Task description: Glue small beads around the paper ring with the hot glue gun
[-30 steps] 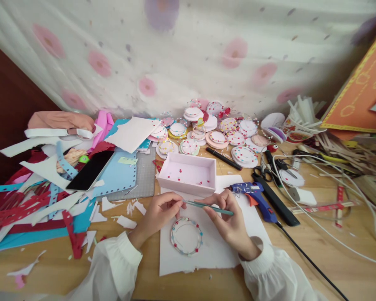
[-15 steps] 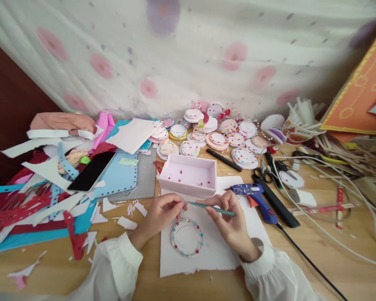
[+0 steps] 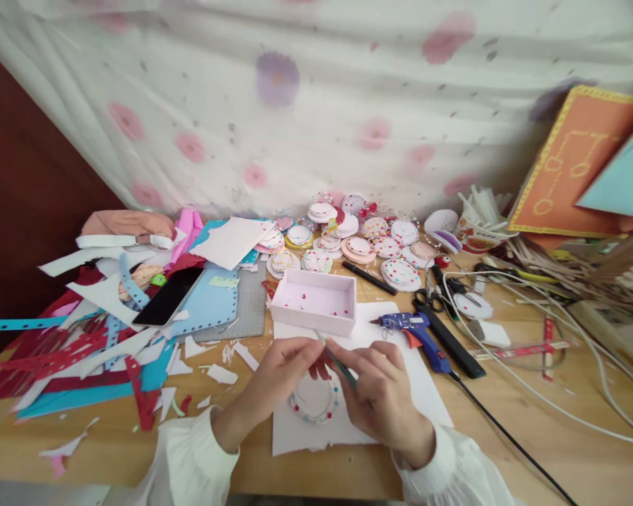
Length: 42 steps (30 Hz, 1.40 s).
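My right hand (image 3: 382, 393) is closed around a thin teal tool (image 3: 342, 367), whose pale tip points up and left. Close beside it, my left hand (image 3: 282, 372) pinches at the tool's tip; whatever lies between its fingertips is too small to make out. Under both hands, a beaded wire ring (image 3: 316, 417) with red, blue and white beads rests on a white sheet (image 3: 416, 383), its upper part partly hidden by my fingers. Just beyond the hands stands a pale pink box (image 3: 314, 314) with a few small red pieces inside.
A blue glue gun (image 3: 416, 325) and a black bar (image 3: 456, 346) lie at the right, with white cables (image 3: 538, 400). Decorated paper discs (image 3: 399, 274) fill the back. Paper scraps (image 3: 103, 295) and a phone (image 3: 169, 295) are at the left.
The view has shifted. My hands are closer together, my right index finger now extends along the tool towards its tip, and the tool slants down more steeply. My hands now cover the ring's upper part.
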{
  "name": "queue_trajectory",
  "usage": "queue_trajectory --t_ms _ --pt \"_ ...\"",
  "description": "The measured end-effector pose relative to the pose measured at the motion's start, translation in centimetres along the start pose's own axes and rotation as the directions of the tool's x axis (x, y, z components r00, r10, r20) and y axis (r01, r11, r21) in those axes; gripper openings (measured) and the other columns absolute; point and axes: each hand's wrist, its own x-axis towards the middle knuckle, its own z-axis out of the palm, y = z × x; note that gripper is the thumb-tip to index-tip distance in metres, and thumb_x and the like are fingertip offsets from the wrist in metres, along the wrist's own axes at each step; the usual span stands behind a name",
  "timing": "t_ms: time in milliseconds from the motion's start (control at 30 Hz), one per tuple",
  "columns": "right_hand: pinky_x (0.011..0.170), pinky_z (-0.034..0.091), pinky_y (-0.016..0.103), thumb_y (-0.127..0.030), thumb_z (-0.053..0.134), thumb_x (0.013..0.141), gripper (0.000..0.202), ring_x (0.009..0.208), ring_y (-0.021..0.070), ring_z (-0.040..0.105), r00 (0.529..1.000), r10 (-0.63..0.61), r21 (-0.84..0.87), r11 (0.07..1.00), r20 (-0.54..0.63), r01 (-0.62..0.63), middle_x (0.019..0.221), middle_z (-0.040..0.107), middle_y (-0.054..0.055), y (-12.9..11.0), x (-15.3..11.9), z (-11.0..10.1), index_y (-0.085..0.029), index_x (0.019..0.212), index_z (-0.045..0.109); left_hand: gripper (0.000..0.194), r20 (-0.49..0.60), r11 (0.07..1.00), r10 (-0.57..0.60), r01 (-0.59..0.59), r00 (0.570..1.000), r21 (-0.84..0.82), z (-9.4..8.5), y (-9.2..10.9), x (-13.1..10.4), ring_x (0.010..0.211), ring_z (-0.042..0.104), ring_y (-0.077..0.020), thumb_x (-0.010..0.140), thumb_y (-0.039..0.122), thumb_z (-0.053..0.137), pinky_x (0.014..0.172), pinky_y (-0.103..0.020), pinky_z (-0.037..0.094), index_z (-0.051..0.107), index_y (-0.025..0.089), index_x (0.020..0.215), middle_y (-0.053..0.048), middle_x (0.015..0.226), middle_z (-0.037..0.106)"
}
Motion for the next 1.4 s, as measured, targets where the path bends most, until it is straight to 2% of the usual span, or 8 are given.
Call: queue_trajectory --t_ms 133,400,500,633,800,1067,1233,1400 --pt "0.075 0.042 0.038 0.001 0.046 0.082 0.024 0.075 0.0174 0.059 0.996 -0.078 -0.078 0.994 0.053 0.082 0.112 0.069 0.01 -1.6 -0.8 0.8 -0.023 0.082 0.042 0.031 -0.111 0.975 -0.087 0.061 0.99 -0.216 0.9 0.4 -1.3 0.06 0.052 -0.0132 0.079 0.041 0.065 0.062 -0.025 0.043 0.066 0.015 0.062 -0.001 0.059 0.059" --pt "0.082 0.045 0.044 -0.017 0.056 0.083 0.024 0.1 0.0264 0.055 0.949 0.048 0.211 0.97 0.313 -0.119 0.13 0.054 0.016 -4.7 -1.0 -0.7 -0.02 0.102 0.042 0.024 -0.118 0.906 -0.136 0.076 0.984 -0.417 -0.7 -1.2 -2.9 0.058 0.05 -0.0116 0.07 0.035 0.075 0.06 -0.024 0.041 0.068 0.014 0.061 0.001 0.057 0.057" --pt "0.093 0.044 0.043 -0.024 0.054 0.085 0.034 0.117 0.026 0.049 0.927 0.151 0.352 0.895 0.343 -0.276 0.134 0.05 0.014 -3.7 -1.7 -1.5 -0.02 0.116 0.04 0.023 -0.195 0.919 -0.11 0.025 0.975 -0.394 -2.0 -1.7 -3.0 0.062 0.053 -0.0131 0.071 0.036 0.073 0.063 -0.024 0.042 0.069 0.014 0.064 -0.001 0.061 0.061" --pt "0.093 0.047 0.042 -0.025 0.043 0.093 0.022 0.109 0.0226 0.057 0.842 0.416 0.222 0.835 0.345 -0.503 0.114 0.062 0.009 0.5 -3.1 -0.8 -0.023 0.114 0.049 0.025 -0.256 0.948 -0.048 -0.036 0.965 -0.316 -3.4 -2.2 -3.6 0.068 0.056 -0.016 0.074 0.037 0.069 0.068 -0.026 0.043 0.068 0.015 0.062 -0.004 0.066 0.064" --pt "0.102 0.042 0.047 -0.019 0.044 0.09 0.038 0.121 0.0246 0.052 0.848 0.32 0.069 0.921 0.422 -0.382 0.129 0.057 0.014 4.7 -4.4 1.7 -0.018 0.128 0.048 0.031 -0.195 0.968 -0.038 -0.012 0.98 -0.249 -3.3 -3.1 -4.7 0.069 0.056 -0.0174 0.079 0.04 0.064 0.072 -0.027 0.043 0.065 0.016 0.06 -0.003 0.062 0.061" --pt "0.097 0.043 0.049 -0.014 0.043 0.089 0.036 0.124 0.0279 0.048 0.87 0.333 -0.098 0.943 0.363 -0.319 0.134 0.054 0.016 3.4 -4.3 3.6 -0.017 0.123 0.054 0.028 -0.141 0.941 -0.088 0.036 0.986 -0.337 -3.0 -4.9 -2.4 0.068 0.056 -0.0167 0.077 0.038 0.068 0.074 -0.029 0.045 0.065 0.015 0.062 -0.003 0.064 0.062" --pt "0.083 0.045 0.039 -0.02 0.053 0.085 0.013 0.098 0.0224 0.056 0.877 0.278 0.114 0.931 0.392 -0.346 0.102 0.063 0.008 2.6 -3.5 2.2 -0.02 0.098 0.057 0.029 -0.119 0.901 -0.094 0.034 0.988 -0.433 -2.8 -5.6 -0.9 0.063 0.056 -0.0147 0.077 0.037 0.069 0.081 -0.033 0.048 0.064 0.013 0.061 -0.003 0.063 0.062" --pt "0.072 0.038 0.034 -0.017 0.058 0.08 0.01 0.078 0.0185 0.051 0.859 0.237 0.062 0.953 0.454 -0.296 0.074 0.057 0.001 2.2 -3.4 2.1 -0.019 0.071 0.053 0.029 -0.086 0.879 -0.067 0.018 0.994 -0.477 -2.0 -5.1 -0.2 0.058 0.055 -0.0126 0.076 0.036 0.07 0.093 -0.039 0.046 0.064 0.012 0.06 -0.001 0.058 0.061"
